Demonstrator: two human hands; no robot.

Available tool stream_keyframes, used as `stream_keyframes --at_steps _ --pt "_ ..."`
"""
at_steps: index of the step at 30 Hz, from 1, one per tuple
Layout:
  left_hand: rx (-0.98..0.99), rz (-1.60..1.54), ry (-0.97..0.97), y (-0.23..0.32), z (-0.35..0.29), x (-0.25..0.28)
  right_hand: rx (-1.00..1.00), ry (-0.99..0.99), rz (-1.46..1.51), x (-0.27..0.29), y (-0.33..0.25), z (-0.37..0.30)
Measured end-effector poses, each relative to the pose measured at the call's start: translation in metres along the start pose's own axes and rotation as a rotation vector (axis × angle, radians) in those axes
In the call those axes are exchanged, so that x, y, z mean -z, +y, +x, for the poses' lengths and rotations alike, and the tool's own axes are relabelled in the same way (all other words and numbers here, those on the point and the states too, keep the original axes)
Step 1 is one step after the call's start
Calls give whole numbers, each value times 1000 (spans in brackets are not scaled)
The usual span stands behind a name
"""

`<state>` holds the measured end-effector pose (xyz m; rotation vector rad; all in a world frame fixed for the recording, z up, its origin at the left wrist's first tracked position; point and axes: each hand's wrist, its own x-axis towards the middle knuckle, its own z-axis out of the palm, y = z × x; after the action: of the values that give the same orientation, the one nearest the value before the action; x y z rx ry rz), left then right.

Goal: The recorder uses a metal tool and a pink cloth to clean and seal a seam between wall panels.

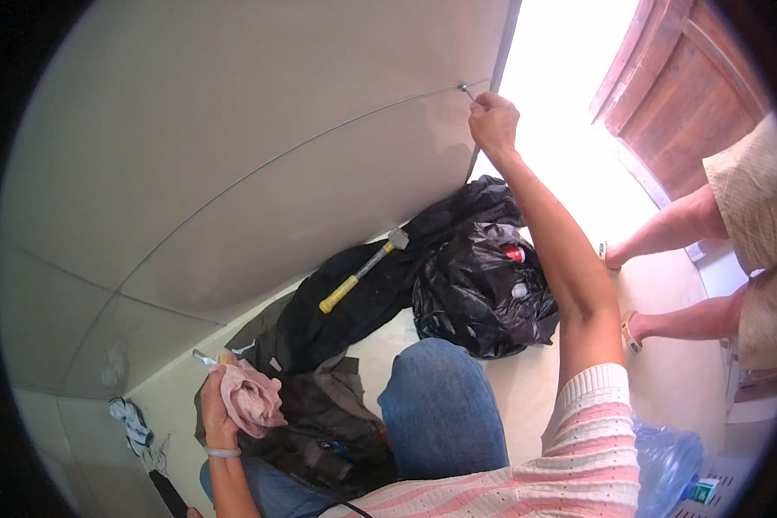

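Observation:
My right hand (494,123) is raised to the far end of the wall joint, its fingers closed on a thin tool, most of which is hidden in the grip. A small, round, shiny metal tip (463,86) shows beyond my fingers, at the grey joint line (302,142) between the pale wall tiles. Low on the left, my left hand (218,413) is closed around a crumpled pink cloth (254,399). A flat metal blade (202,356) sticks out above that hand; its handle is mostly covered.
A yellow-handled hammer (362,274) lies on dark cloth (328,315) along the wall. Beside it sits a black plastic bag (483,302) with bottles inside. A person's legs (678,233) stand at right, near a wooden door (686,95). A clear plastic jug (667,466) is lower right.

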<state>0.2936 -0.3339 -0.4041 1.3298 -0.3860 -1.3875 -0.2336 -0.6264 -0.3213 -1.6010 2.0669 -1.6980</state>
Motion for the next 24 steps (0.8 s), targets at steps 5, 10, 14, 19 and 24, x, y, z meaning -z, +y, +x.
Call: stream_keyframes --at_steps 5,10,14,19,24 --pt "11 -7 -5 8 -9 -3 53 1 -49 -13 -16 -19" --pt "-30 25 4 14 -18 -2 55 -18 36 -28 -38 -43" --pt "-31 -4 -22 20 -27 -7 83 -10 54 -38 -58 -64" --pt "-33 4 -38 25 -28 7 113 -96 144 -55 -86 -90" --pt "-21 4 -34 32 -36 8 194 -111 155 -71 -115 -117"
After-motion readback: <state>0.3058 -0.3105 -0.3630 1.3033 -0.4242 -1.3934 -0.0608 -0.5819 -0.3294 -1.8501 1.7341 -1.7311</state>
